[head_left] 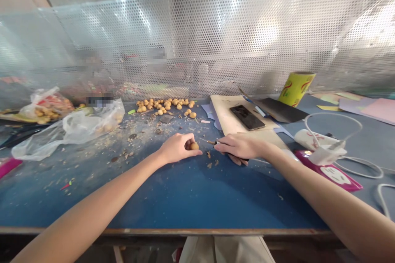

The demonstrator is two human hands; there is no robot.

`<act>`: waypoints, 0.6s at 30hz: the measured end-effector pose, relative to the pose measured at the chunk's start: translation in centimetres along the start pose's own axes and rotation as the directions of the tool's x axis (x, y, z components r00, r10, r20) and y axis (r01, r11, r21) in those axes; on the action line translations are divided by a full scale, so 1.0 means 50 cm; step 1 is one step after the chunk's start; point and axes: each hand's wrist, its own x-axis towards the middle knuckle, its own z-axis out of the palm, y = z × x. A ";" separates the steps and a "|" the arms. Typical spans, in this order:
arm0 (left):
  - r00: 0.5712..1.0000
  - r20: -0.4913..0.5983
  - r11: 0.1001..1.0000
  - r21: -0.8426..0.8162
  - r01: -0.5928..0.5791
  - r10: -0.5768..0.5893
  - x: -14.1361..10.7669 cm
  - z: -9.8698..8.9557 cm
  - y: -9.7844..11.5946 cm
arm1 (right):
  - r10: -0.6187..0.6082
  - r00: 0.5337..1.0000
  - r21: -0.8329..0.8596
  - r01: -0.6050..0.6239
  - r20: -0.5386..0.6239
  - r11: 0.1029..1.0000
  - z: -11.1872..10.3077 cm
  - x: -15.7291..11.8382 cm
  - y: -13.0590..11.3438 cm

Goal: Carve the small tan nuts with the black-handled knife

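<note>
Between the thumb and fingers of my left hand (179, 148) is a small round tan ball (194, 146), held just above the blue tabletop (185, 197). My right hand (236, 148) is wrapped round the dark handle of a thin pointed tool (216, 143), its tip directed left toward the ball without visibly touching it. Small peelings (210, 165) lie on the table below the tool. Several similar tan balls (166, 104) are spread along the back of the table, in front of the perforated metal screen (216, 41).
Plastic bags (92, 119) and crumbs cover the left side. A phone (247, 116) rests on brown card (222, 107) behind my right hand. To the right are a yellow roll (296, 89), a pink and white power strip (336, 174) and white cables (367, 168).
</note>
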 end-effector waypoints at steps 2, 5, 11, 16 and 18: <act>1.000 -0.014 1.000 0.013 0.026 -0.026 -0.001 0.002 0.004 | 0.000 1.000 0.002 0.000 0.008 1.000 0.001 0.000 -0.004; 0.998 -0.038 0.997 0.054 0.060 -0.058 -0.002 0.008 0.006 | 0.025 0.999 0.020 -0.025 0.027 0.999 0.003 0.002 -0.008; 0.996 -0.035 0.994 0.069 0.089 -0.087 -0.002 0.012 0.005 | 0.009 1.000 0.000 -0.009 0.023 1.000 0.006 0.005 -0.008; 0.995 -0.039 0.993 0.067 0.096 -0.093 -0.002 0.011 0.008 | 0.019 1.000 -0.022 -0.018 0.018 1.000 0.009 0.008 -0.004; 0.994 -0.043 0.993 0.068 0.098 -0.096 -0.002 0.010 0.010 | 0.019 1.000 -0.032 -0.019 0.021 0.999 0.010 0.009 -0.003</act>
